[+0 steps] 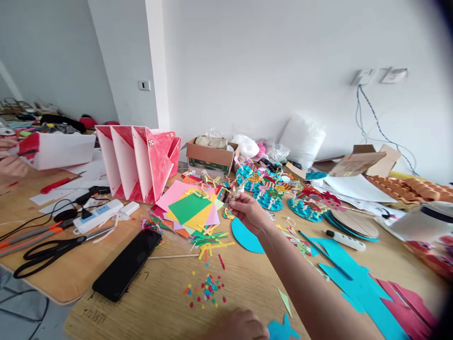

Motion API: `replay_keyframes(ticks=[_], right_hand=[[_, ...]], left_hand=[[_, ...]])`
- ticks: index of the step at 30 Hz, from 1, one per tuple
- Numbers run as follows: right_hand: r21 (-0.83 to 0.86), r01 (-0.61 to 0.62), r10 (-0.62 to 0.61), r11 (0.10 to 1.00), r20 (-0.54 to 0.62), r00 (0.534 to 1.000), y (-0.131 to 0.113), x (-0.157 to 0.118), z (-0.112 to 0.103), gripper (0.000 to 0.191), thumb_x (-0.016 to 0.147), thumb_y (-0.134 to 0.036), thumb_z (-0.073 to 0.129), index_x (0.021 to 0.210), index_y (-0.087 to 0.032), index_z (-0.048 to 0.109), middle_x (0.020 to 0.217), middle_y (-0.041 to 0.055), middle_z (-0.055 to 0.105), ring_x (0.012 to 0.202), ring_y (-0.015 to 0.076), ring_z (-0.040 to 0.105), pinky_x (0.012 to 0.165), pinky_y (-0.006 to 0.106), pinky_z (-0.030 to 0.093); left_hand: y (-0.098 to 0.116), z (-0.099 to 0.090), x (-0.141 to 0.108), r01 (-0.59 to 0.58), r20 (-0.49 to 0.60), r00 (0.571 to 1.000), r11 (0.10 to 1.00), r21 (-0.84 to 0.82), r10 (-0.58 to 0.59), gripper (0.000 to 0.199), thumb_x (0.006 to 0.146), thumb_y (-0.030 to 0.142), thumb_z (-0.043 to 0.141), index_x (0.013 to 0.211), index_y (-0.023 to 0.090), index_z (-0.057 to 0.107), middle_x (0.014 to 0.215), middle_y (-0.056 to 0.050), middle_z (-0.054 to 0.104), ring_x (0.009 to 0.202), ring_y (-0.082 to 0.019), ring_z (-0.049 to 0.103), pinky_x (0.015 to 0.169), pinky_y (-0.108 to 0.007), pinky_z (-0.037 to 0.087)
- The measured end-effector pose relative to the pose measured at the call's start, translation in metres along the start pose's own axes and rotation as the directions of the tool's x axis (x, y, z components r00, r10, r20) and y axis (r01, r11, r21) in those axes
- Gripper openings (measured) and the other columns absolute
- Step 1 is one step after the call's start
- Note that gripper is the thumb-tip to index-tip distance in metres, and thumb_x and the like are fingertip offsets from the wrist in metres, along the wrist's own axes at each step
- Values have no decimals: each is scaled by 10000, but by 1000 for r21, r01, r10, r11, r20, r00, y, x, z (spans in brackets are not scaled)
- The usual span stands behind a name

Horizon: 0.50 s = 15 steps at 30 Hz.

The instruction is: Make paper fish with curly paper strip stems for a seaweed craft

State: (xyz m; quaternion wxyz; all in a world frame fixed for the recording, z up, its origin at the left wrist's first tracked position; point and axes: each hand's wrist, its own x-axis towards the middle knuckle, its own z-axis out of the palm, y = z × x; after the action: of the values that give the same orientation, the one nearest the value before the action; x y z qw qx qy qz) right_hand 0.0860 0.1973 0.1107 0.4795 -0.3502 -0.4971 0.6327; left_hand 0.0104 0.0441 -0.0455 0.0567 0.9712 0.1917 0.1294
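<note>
My right hand reaches out over the middle of the table, its thumb and fingers pinched on a small pale twisted piece. Beneath and beyond it lie a blue paper disc and a stack of coloured paper with a green sheet on top. Near the bottom edge, my left hand is partly in view and blurred, beside a blue paper cutout; what it holds, if anything, is hidden. Small coloured paper dots are scattered just beyond it.
At left are a black phone, black scissors, a power strip and a red-and-white folded card structure. Blue decorated pieces and a glue stick lie right. Another person's hand shows at far left.
</note>
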Motion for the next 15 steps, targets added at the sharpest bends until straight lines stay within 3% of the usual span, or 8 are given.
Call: replay_keyframes(ticks=[4,7,9,10,11,13,15], right_hand=[[16,48,-47,999,-27,999,-15,-72,-14,225,528,-248,789,654,-197,610,693,-37,616,616,83,547,557,200,403],[-99,160,-168,982,-74,983,-15,-122,-29,148,603,-243,752,673,-202,629,708,-20,612,670,108,556,618,228,425],[-237,254,-280,938,-82,956,-11,-153,-38,88,668,-241,708,684,-211,627,745,0,621,720,132,568,654,254,443],[-305,295,-330,905,-70,941,-8,-166,-42,62,696,-233,684,689,-215,625,760,9,625,746,143,572,671,265,448],[-366,333,-376,869,-51,925,-5,-178,-45,45,717,-221,663,694,-219,625,769,15,627,764,151,575,683,271,452],[-446,393,-444,804,-10,896,2,-199,-50,47,745,-187,630,723,-228,626,779,18,628,772,154,579,692,273,455],[-477,432,-482,765,19,876,8,-213,-53,76,762,-161,605,749,-233,625,769,17,628,745,150,583,673,267,459]], left_hand=[[9,-18,-3,30,-236,971,996,-82,-49,23,823,167,543,821,185,556,956,-12,627,822,-124,566,765,-223,420],[19,-53,-6,75,-342,914,920,-384,-217,103,817,142,484,876,172,562,842,-45,607,788,-145,540,715,-235,414],[24,-78,-2,150,-328,812,716,-682,-482,79,820,164,472,804,165,549,713,-20,571,657,-118,518,616,-217,404],[25,-89,2,163,-252,754,544,-823,-607,63,821,201,484,814,163,534,705,-13,555,644,-114,513,594,-213,404],[26,-99,7,123,-178,725,379,-917,-666,101,816,258,504,854,166,521,682,0,534,617,-111,503,552,-205,395],[30,-110,20,51,-79,725,168,-985,-685,259,770,348,577,946,171,509,722,-1,536,640,-117,505,540,-207,401],[35,-113,33,27,-50,749,106,-994,-660,322,710,376,644,922,166,524,750,-7,538,663,-119,510,548,-206,409]])
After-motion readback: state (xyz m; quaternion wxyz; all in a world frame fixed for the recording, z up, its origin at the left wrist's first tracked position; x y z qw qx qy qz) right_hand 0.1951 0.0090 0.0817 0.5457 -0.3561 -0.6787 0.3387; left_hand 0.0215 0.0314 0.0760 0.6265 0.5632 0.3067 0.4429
